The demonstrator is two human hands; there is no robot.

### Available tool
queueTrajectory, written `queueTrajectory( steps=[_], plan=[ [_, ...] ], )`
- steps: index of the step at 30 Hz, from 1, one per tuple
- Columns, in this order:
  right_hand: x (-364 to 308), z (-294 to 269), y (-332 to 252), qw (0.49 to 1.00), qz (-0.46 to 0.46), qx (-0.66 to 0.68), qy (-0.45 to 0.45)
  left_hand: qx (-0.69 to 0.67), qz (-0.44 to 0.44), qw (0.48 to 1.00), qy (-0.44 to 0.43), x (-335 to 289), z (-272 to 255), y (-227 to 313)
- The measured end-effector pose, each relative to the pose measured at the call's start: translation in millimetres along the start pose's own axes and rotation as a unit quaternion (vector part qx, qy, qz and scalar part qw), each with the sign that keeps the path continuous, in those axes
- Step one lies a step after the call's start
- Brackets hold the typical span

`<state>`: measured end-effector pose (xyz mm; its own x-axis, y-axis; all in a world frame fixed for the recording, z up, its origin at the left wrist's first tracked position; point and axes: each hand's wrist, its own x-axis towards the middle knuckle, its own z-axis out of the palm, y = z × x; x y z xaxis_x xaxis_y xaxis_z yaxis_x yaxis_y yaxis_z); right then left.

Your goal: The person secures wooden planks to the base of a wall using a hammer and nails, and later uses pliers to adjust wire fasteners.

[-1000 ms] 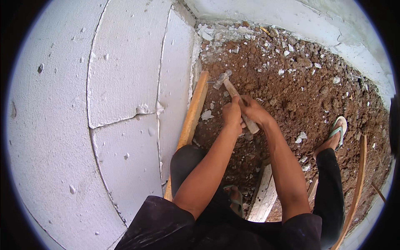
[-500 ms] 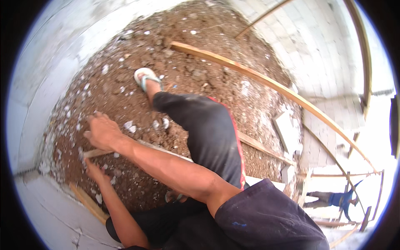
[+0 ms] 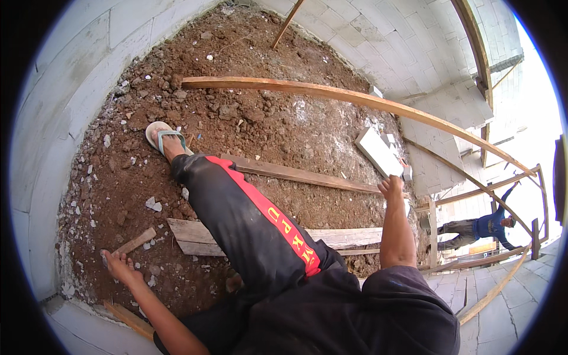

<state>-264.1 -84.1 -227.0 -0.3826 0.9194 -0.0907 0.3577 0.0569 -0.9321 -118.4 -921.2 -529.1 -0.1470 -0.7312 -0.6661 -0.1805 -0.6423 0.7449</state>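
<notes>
Plainly, the left hand is wrapped round one end of the hammer, whose wooden handle slants up and rightward out of that grip, over the soil; below the same grip lies a batten. Well apart to its right, the right hand has its fingers curled, though I cannot tell whether they pinch anything; a white block lies just above it, a plank runs leftward from beside it, and a board lies below-left of it
</notes>
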Motion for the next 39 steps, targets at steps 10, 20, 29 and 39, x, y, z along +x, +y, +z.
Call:
queueTrajectory(
  steps=[10,20,29,39],
  plan=[
    [-115,90,70,0.903,-0.052,-0.145,-0.402,-0.021,0.055,0.996,-0.068,-31,14,28],
    [-477,153,-12,0.567,-0.655,-0.261,-0.426,0.394,0.130,0.863,-0.290,-59,7,3],
    [-478,179,-27,0.600,-0.622,-0.198,-0.462,0.334,0.154,0.876,-0.311,-33,32,-6],
    [-203,150,171,0.606,-0.278,-0.418,-0.617,0.293,0.113,0.883,-0.350,-60,45,8]
  ],
)
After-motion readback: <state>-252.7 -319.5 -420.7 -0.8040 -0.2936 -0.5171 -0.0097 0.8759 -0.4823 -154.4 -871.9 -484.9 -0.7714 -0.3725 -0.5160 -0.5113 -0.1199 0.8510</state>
